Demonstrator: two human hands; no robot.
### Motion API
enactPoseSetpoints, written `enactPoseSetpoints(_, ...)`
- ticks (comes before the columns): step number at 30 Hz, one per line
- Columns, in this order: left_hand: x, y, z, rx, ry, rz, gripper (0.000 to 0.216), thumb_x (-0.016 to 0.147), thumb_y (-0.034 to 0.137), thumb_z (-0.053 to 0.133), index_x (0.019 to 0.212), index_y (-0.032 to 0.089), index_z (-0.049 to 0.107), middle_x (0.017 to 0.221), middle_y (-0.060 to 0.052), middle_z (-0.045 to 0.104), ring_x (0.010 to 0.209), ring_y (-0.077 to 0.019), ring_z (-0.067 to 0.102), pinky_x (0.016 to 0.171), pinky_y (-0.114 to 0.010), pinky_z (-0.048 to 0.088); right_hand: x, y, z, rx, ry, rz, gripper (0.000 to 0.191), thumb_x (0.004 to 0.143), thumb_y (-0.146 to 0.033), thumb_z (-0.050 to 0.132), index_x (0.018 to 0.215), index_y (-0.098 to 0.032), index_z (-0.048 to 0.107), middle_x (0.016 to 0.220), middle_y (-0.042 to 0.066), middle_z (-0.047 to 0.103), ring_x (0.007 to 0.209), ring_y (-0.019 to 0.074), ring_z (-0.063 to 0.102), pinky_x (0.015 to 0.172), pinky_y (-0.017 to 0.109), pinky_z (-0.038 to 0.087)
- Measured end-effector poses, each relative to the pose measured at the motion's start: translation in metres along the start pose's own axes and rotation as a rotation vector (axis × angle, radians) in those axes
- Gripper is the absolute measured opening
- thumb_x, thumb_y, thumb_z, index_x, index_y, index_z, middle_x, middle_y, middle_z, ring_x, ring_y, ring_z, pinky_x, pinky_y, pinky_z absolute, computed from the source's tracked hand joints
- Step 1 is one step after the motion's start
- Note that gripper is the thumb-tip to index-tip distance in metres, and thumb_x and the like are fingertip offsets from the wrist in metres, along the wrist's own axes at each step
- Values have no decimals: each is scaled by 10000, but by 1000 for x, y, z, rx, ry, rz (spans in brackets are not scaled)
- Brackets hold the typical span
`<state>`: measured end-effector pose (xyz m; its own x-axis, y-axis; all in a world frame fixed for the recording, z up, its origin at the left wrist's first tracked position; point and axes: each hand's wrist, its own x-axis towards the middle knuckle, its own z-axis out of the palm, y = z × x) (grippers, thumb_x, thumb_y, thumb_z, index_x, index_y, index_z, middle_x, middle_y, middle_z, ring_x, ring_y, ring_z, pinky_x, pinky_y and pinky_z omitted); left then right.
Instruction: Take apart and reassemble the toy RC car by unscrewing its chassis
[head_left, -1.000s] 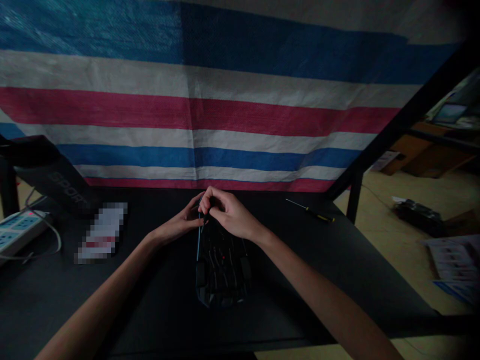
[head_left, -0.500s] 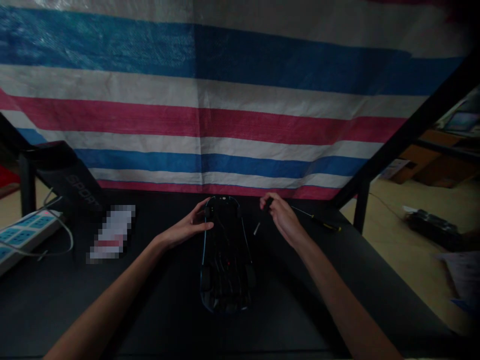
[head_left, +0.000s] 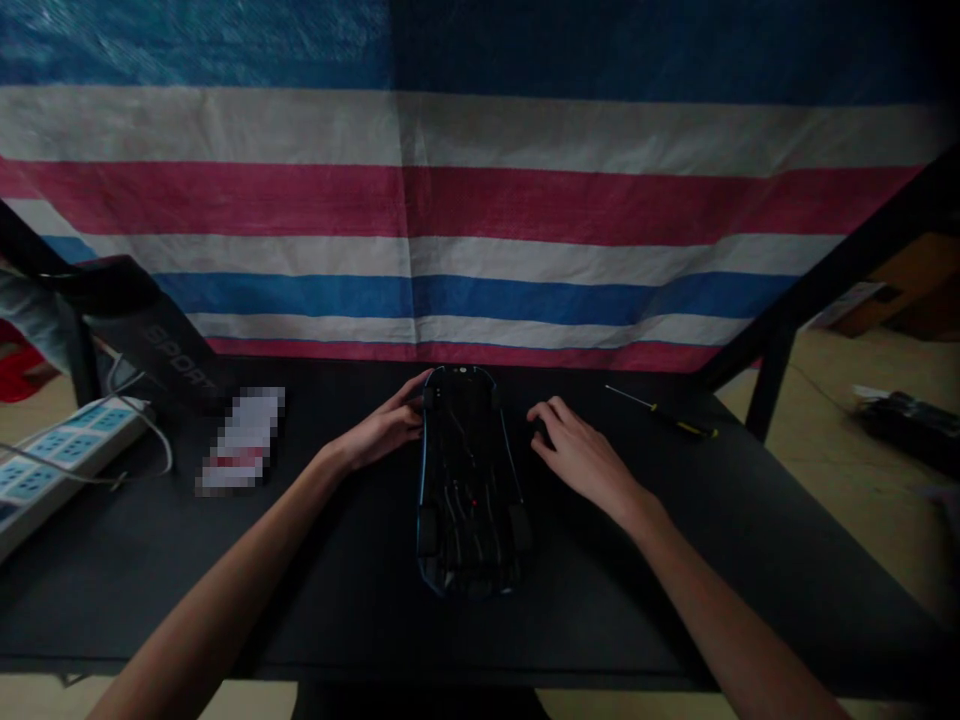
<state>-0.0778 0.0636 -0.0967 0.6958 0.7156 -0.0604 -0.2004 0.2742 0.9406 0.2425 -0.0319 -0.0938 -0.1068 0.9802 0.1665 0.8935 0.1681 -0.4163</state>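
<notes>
Dim light. The car (head_left: 469, 480) lies belly-up on the dark surface (head_left: 330, 600), lengthwise between the two hands, its far end level with the fingertips. The wheel wells near that far end are too dark to read.

The left hand (head_left: 386, 430) reaches in from the car's left. Its fingers (head_left: 411, 408) are curled together and pressed on the far left corner of the chassis, with the thumb against the side.

The right hand (head_left: 581, 455) rests palm down on the surface just right of the car, clear of it. Its fingers (head_left: 547, 415) are loosely apart and hold nothing that I can see. Whether a small part lies under the tips cannot be told.

A screwdriver (head_left: 664, 412) lies well beyond the right fingers, further right, untouched. Left of the left fingers sits a pale card (head_left: 241, 440). Further left are a black bag (head_left: 150, 340) and a power strip (head_left: 52, 460) with its cord. A striped tarp (head_left: 480, 200) hangs behind the fingers.
</notes>
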Motion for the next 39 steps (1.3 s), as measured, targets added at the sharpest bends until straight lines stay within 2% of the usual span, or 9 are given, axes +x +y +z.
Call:
enactPoseSetpoints(5, 4, -2, -2, -25, -5, -14, 841, 822, 116, 597, 1602, 369, 410, 1472, -42, 612, 1037, -171, 642, 997, -342, 466, -1, -2, -2, -210, -3, -20, 297, 1046, -312, 405, 1273, -227, 578, 1227, 133, 600, 1091, 315, 685, 721, 395, 559)
enactPoseSetpoints(15, 7, -4, -1, -38, 3, 3, 804, 867, 136, 609, 1610, 355, 390, 1476, -57, 623, 1148, -206, 654, 1018, -364, 464, 0, 4, -3, -243, -13, -4, 276, 1045, -328, 447, 1256, -215, 586, 1231, 124, 606, 1044, 299, 706, 708, 386, 544)
enactPoseSetpoints(31, 8, -2, 1, -87, 9, -12, 773, 894, 170, 643, 1607, 352, 406, 1357, -59, 686, 1127, -227, 653, 982, -375, 448, 0, 4, -1, -252, -4, -5, 285, 1040, -339, 450, 1256, -222, 595, 1239, 116, 607, 1053, 290, 700, 680, 373, 529)
enactPoseSetpoints(39, 9, -3, 0, -100, 9, -5, 742, 894, 164, 653, 1579, 358, 446, 1376, -49, 670, 1131, -226, 643, 982, -375, 444, 1, 9, 0, -253, -29, 4, 290, 1040, -389, 460, 1263, -251, 582, 1224, 99, 598, 1045, 291, 689, 628, 352, 500)
